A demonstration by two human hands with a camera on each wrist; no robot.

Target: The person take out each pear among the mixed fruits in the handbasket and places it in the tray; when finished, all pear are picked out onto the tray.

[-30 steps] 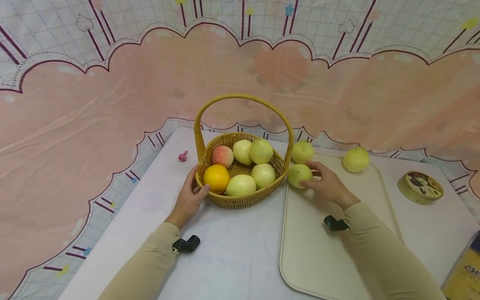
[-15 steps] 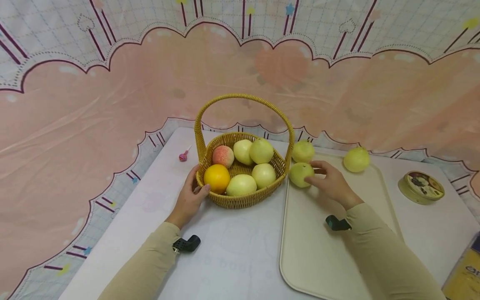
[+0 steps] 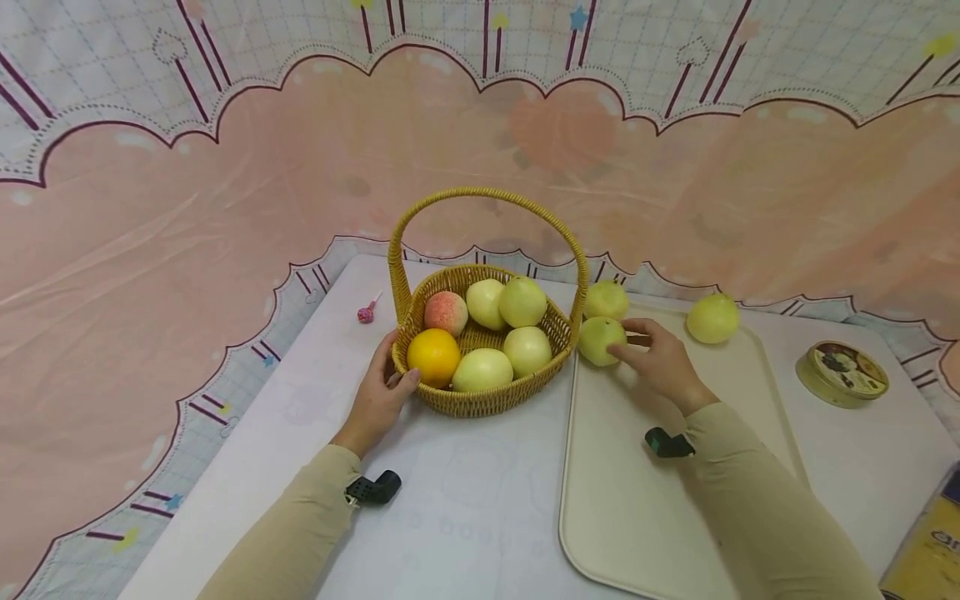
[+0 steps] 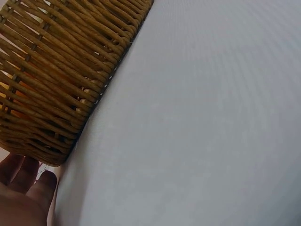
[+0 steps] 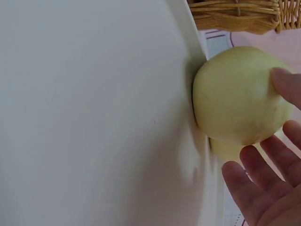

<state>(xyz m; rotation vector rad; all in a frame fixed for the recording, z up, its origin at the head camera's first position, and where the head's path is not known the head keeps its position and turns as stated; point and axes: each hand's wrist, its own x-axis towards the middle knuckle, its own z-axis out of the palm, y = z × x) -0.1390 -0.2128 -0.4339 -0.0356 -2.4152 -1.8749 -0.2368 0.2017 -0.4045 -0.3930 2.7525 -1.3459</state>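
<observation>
A wicker basket with a tall arched handle holds an orange, a peach and several pale green fruits. My left hand holds its left end, the thumb on the rim; in the left wrist view the fingers touch the woven end. Right of the basket, a round yellow-green pear sits at the tray's left edge. My right hand holds this pear, thumb on its near side; in the right wrist view the other fingers spread beside and under it.
The beige tray lies at right. Two more pears stand toward the back: one behind the held pear, another farther right. A round tin, a yellow package and a lollipop lie around them.
My right hand has shifted the pear slightly away from me, toward the pear behind it, and the pear has turned a little. My left hand and the basket stay put.
</observation>
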